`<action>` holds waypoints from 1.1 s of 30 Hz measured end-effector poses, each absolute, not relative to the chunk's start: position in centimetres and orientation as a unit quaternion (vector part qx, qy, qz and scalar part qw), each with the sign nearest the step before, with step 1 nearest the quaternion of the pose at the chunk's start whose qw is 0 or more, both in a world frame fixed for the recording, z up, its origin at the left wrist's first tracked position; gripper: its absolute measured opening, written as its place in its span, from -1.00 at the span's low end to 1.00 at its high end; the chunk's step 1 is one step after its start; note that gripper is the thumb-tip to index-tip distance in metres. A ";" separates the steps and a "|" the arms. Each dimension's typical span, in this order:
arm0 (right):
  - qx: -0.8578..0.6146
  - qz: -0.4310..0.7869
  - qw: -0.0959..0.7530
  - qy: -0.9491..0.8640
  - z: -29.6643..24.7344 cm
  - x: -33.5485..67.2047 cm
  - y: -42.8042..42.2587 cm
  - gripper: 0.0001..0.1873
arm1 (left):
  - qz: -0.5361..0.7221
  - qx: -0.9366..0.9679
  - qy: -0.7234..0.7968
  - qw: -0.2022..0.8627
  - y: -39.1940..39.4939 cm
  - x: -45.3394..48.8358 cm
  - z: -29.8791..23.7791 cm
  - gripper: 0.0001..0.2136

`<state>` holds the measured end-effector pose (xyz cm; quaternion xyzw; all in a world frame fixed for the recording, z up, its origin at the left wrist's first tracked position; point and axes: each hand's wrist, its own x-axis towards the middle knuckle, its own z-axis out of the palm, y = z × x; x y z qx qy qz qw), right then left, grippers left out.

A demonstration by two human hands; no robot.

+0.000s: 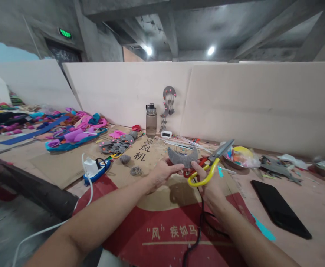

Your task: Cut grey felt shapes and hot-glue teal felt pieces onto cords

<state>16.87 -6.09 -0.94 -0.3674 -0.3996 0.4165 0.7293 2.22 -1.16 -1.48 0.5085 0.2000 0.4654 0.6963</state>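
Observation:
My left hand [162,173] pinches the left end of a grey crescent-shaped felt piece [182,157], held above the cardboard-covered table [162,222]. My right hand [207,181] touches the crescent's right end with its fingertips and also carries scissors [212,163] with yellow and red handles. The metal blades point up and to the right, away from the felt. Both hands are closed around what they hold.
A grey water bottle [151,120] stands by the white wall panel, with a grey felt decoration [168,102] beside it. Grey felt scraps [116,146] and colourful fabric [76,131] lie to the left. A white charger on a blue device [94,168], a black phone [281,207] and a bowl [240,155] are nearby.

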 end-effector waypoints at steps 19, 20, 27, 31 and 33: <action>-0.530 0.229 0.445 -0.685 -0.8 20.8 -5.0 -0.62 | 0.550 0.480 0.178 0.660 2.8 -3.0 1.8 -0.67; -0.531 0.205 0.428 -0.702 -0.7 20.8 -5.1 -0.63 | 0.542 0.476 0.170 0.671 2.8 -3.1 1.9 -0.66; -0.515 0.035 0.351 -0.782 -1.0 19.9 -5.5 -0.62 | 0.514 0.463 0.179 0.699 1.9 -3.1 2.4 -0.60; -0.497 -0.011 0.332 -0.802 -1.4 19.8 -5.5 -0.62 | 0.503 0.463 0.186 0.705 1.7 -3.2 2.3 -0.60; -0.488 -0.043 0.318 -0.812 -1.5 19.9 -5.5 -0.66 | 0.500 0.474 0.182 0.702 1.9 -3.3 2.2 -0.63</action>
